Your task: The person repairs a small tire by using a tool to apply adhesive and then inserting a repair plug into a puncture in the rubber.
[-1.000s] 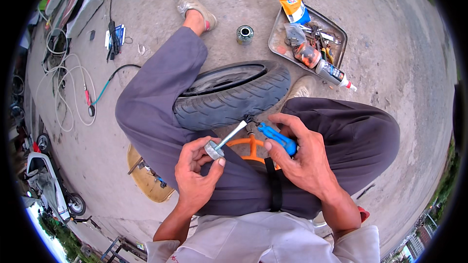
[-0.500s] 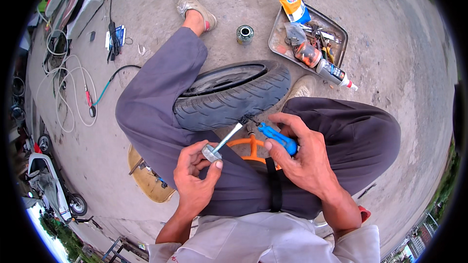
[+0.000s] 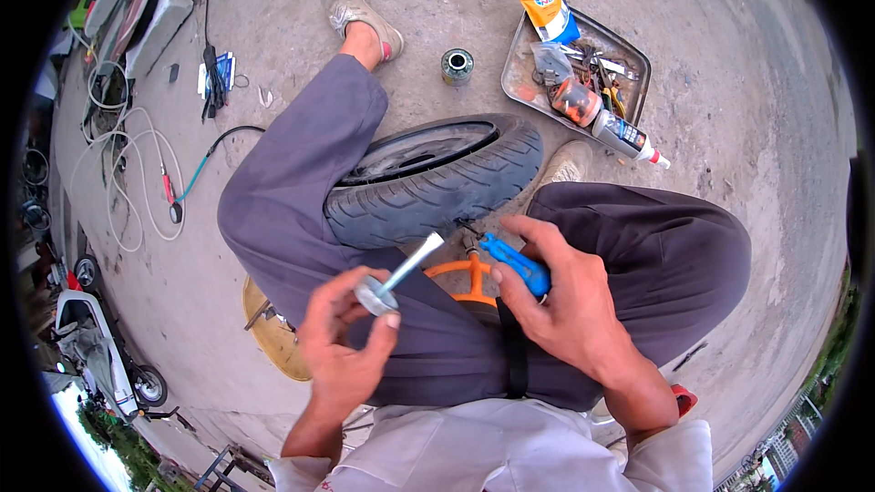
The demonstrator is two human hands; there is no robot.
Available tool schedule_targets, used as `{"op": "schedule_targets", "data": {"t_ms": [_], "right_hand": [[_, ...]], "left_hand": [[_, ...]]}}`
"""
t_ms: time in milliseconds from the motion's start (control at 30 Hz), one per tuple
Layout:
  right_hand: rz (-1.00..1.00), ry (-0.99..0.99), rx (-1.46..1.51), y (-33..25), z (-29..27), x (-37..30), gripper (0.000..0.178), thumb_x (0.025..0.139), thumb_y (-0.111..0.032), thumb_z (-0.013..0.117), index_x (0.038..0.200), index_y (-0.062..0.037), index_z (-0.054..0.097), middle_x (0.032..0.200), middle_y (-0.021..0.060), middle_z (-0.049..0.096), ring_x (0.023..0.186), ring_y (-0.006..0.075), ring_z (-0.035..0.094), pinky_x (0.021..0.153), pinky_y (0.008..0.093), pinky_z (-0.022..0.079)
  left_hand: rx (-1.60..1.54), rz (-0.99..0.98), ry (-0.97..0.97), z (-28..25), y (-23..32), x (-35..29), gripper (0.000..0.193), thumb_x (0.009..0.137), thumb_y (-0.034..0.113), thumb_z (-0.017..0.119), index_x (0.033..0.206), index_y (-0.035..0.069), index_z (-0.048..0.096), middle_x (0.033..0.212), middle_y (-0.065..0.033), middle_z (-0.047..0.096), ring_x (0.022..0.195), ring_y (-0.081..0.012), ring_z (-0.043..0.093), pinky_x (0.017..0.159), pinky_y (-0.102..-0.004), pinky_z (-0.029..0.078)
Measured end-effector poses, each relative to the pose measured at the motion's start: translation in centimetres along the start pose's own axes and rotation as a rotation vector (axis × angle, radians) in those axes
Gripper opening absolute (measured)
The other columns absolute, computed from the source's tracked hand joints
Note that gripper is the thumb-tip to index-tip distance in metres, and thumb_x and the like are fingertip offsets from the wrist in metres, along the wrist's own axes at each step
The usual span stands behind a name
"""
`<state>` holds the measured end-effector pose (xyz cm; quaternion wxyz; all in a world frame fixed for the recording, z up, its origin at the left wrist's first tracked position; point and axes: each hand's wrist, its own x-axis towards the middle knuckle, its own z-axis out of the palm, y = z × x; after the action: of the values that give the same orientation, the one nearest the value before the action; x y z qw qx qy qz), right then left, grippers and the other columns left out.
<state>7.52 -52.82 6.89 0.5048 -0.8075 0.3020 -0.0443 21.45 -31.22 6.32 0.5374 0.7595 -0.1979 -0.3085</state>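
Two hands are occupied: the left hand (image 3: 344, 333) pinches a lid with brush (image 3: 375, 296), now farther from the tyre (image 3: 419, 214), so brushing seems paused; the right hand (image 3: 574, 305) grips a blue-handled tool (image 3: 518, 264) beside this tyre, between the legs (image 3: 296, 155).

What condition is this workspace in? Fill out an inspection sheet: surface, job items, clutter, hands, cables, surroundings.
Surface: grey ground, small debris scattered.
Job items: tire, tilted between the legs; metal cap with flat-tipped rod; blue-handled tool, dark end near the tread; open can, upright beyond the tire.
Clutter: metal tray with jumbled hand tools and an orange-and-blue pouch; bottle lying across its rim.
Hands: left hand holds the cap; right hand is around the blue handle, whether gripping cannot be told.
Cables: pale hose in loose loops; teal hose beside it; black cable bunched nearby.
Surroundings: parked scooter at left; greenery and buildings along the rim.
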Motion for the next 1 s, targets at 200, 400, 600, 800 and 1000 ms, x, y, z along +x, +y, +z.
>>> {"op": "schedule_targets", "data": {"t_ms": [200,400,600,800,1000], "right_hand": [[-0.359,0.072,-0.578,0.1,0.7,0.4,0.034,0.086,-0.014,0.077,0.114,-0.0027,0.062,0.078,0.0077,0.056,0.063,0.0219,0.063,0.055,0.0353,0.049],[-0.339,0.003,-0.476,-1.0,-0.1,1.2,0.031,0.089,-0.016,0.075,0.112,-0.0018,0.061,0.077,0.0082,0.055,0.061,0.0246,0.062,0.053,0.0379,0.049],[-0.268,-0.019,-0.408,-0.4,-0.4,1.3,0.037,0.086,-0.015,0.078,0.116,-0.0017,0.063,0.077,0.0081,0.058,0.061,0.0250,0.064,0.054,0.0370,0.050],[-0.315,-0.064,-0.467,-1.0,-0.8,1.6,0.040,0.084,-0.012,0.076,0.119,0.0032,0.064,0.079,0.0076,0.059,0.062,0.0202,0.062,0.054,0.0338,0.050],[-0.486,-0.044,-0.847,-1.8,-0.2,1.5,0.043,0.076,-0.008,0.069,0.117,0.0070,0.067,0.078,0.0032,0.054,0.066,0.0129,0.056,0.053,0.0275,0.043]], "left_hand": [[0.304,0.292,0.013,-0.1,3.7,13.2,0.040,0.092,-0.001,0.069,0.131,-0.003,0.058,0.122,-0.0156,0.069,0.106,-0.0202,0.069,0.091,-0.0343,0.057],[0.835,0.497,-0.237,4.4,-2.9,30.2,0.034,0.089,0.012,0.069,0.119,-0.003,0.062,0.120,-0.0239,0.065,0.105,-0.0420,0.067,0.092,-0.0492,0.053],[1.027,0.372,-0.379,10.4,-7.1,35.3,0.036,0.090,0.013,0.069,0.123,0.000,0.060,0.122,-0.0242,0.062,0.115,-0.0439,0.063,0.099,-0.0505,0.051],[1.062,0.380,-0.429,10.4,-9.0,36.4,0.045,0.092,0.015,0.070,0.132,0.000,0.056,0.126,-0.0277,0.061,0.118,-0.0467,0.062,0.099,-0.0525,0.051],[1.177,0.343,-0.531,7.1,1.4,31.2,0.052,0.098,0.034,0.067,0.129,-0.008,0.061,0.132,-0.0310,0.059,0.115,-0.0490,0.063,0.098,-0.0516,0.051]]}}
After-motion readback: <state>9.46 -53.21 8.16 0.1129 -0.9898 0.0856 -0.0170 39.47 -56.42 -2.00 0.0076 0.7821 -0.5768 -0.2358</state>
